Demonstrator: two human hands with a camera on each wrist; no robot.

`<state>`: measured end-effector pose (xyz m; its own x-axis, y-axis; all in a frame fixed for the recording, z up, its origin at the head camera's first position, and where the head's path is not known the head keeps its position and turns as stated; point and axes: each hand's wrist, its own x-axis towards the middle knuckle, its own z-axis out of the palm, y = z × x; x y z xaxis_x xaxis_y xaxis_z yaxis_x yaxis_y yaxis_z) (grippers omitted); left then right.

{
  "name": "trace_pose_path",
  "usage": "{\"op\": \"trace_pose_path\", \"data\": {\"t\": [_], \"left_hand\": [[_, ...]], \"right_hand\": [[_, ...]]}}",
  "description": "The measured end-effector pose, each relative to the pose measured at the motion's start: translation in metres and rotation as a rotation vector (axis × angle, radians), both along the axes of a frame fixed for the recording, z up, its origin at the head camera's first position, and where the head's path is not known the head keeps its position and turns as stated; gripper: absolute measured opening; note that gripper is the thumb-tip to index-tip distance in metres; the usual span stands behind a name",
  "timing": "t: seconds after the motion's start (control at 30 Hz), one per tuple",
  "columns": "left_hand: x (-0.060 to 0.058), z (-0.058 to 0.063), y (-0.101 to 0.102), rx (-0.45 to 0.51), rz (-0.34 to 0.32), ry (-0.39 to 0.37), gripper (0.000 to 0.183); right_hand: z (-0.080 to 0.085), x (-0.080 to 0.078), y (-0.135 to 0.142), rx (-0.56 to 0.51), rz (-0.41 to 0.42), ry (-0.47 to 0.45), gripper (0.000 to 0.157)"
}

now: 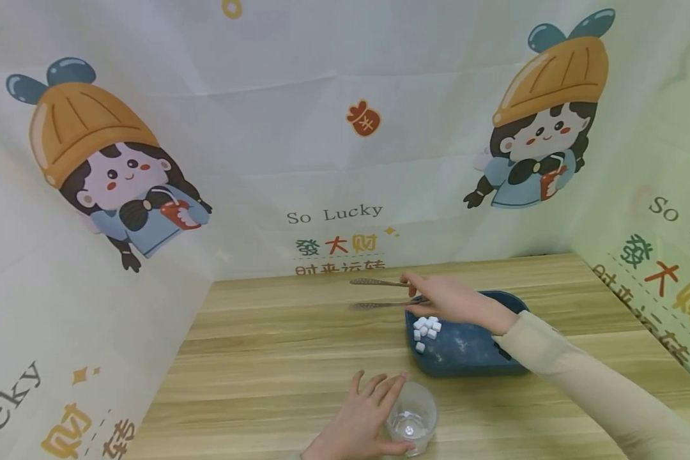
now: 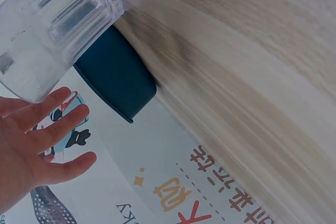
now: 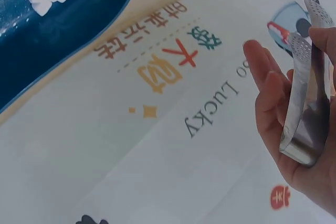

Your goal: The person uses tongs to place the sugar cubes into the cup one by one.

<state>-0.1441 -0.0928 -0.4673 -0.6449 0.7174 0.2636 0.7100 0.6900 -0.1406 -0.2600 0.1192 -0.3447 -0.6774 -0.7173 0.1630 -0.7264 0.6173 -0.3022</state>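
My right hand [image 1: 451, 300] holds metal tongs [image 1: 376, 282] above the far left side of a dark blue tray [image 1: 471, 370]. The tongs' two perforated tips stand apart and point left, with nothing between them; in the right wrist view the bent end of the tongs [image 3: 302, 153] lies against the palm. Small white cubes [image 1: 425, 327] lie in a cluster at the tray's left end. At the near edge, my left hand [image 1: 359, 418] is beside a clear cup [image 1: 413, 415], thumb and forefinger on either side. Its other fingers [image 2: 63, 124] are spread and fairly straight in the left wrist view.
Both the tray and the cup stand on a wood-grain tabletop [image 1: 253, 358], the cup nearer to me. A printed cloth [image 1: 264, 147] with cartoon figures and lettering hangs behind the table and along both sides.
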Motion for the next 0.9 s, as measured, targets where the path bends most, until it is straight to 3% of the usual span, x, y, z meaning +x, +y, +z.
{"op": "trace_pose_path", "data": {"t": [0.27,0.5,0.73,0.9], "left_hand": [[0.000,0.002,0.000,0.006,0.009,-0.018,0.094],[0.000,0.003,0.000,0.020,0.019,-0.034,0.095],[0.000,0.004,0.001,0.012,0.036,0.005,0.098],[-0.001,0.005,0.002,0.005,0.033,-0.011,0.099]], "right_hand": [[0.007,0.007,0.022,-0.100,-0.043,0.133,0.039],[0.006,0.012,0.039,-0.170,-0.090,0.174,0.051],[0.001,0.018,0.059,-0.229,-0.124,0.113,0.044],[0.000,0.020,0.074,-0.234,-0.175,0.089,0.040]]}}
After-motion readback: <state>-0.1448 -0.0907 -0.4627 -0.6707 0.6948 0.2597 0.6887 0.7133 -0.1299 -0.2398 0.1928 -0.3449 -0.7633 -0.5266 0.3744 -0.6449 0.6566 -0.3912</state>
